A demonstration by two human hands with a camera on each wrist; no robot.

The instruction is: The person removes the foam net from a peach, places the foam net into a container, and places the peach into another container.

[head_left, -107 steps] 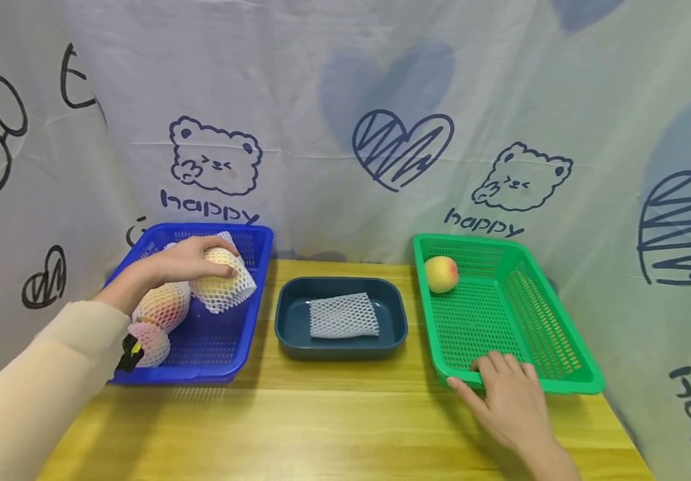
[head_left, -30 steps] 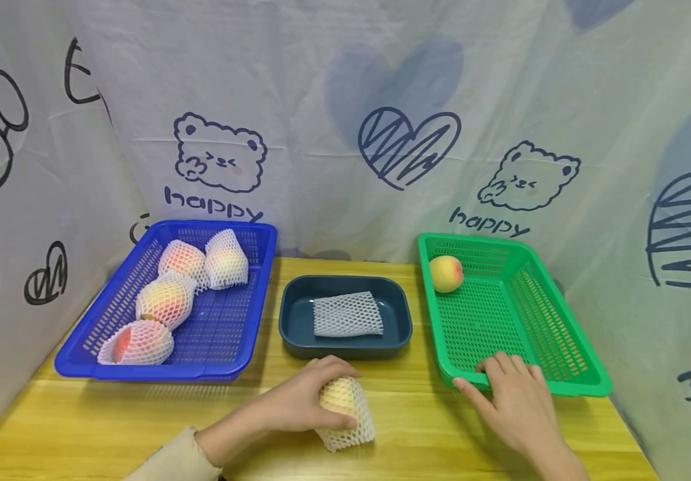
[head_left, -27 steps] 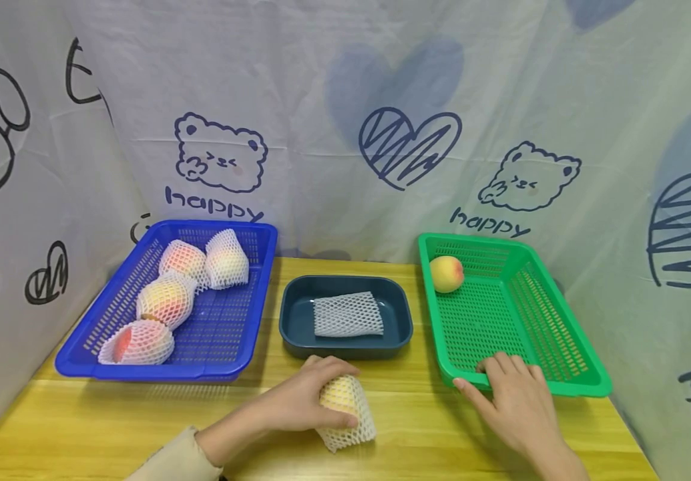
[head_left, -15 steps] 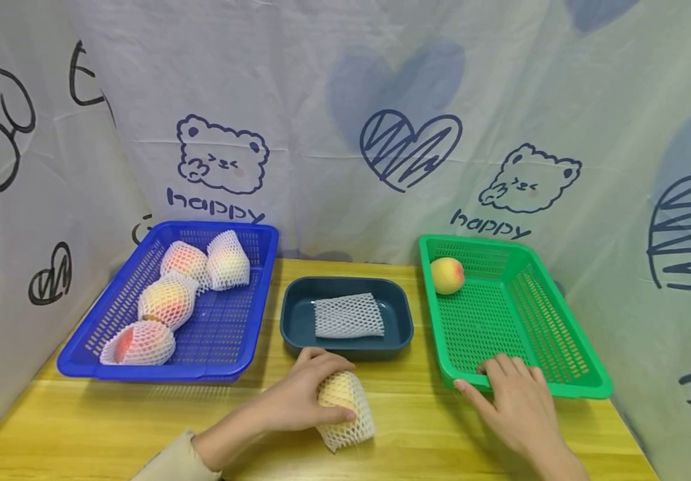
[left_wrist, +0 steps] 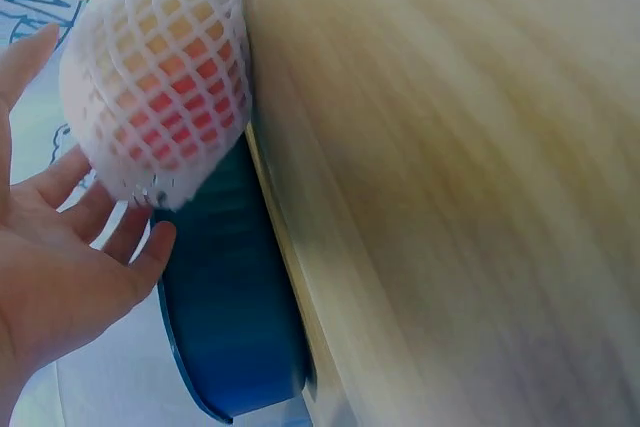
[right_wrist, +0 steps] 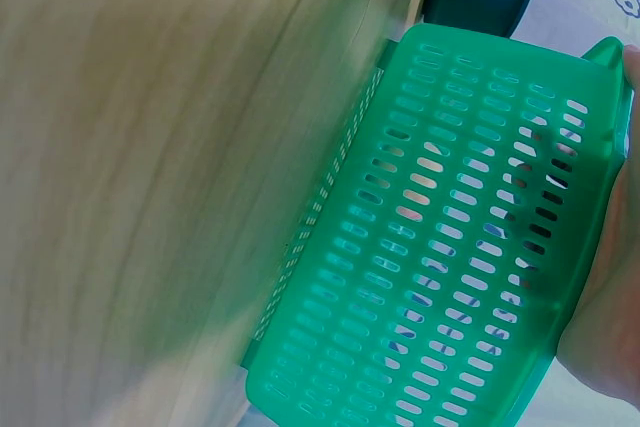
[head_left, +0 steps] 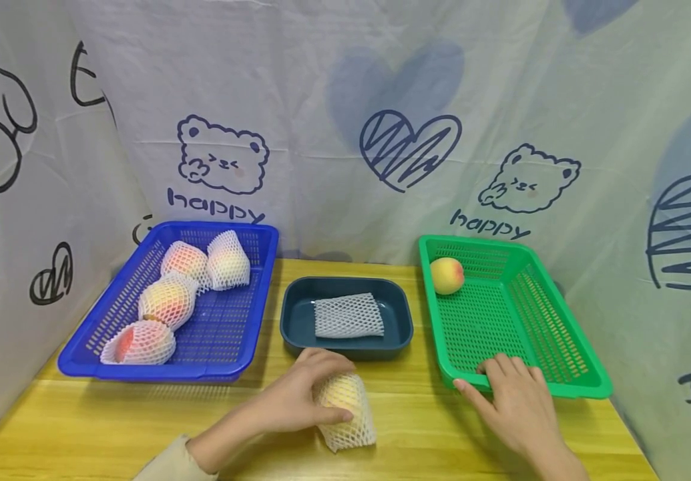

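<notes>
Four netted fruits [head_left: 167, 302] lie in a blue basket [head_left: 219, 341]; the right hand [head_left: 512, 402] grips a green basket [head_left: 477, 327]. Before a dark tray [head_left: 345, 349], the left hand [head_left: 297, 401] holds a white-netted peach [head_left: 350, 402], yellow and red.

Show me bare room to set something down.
Free: green basket floor, right of the unwrapped peach; blue basket at front right, beside the wrapped peaches; table between blue basket and left grip. Crowded: blue basket's left side; dark tray, with netting in its middle.
</notes>
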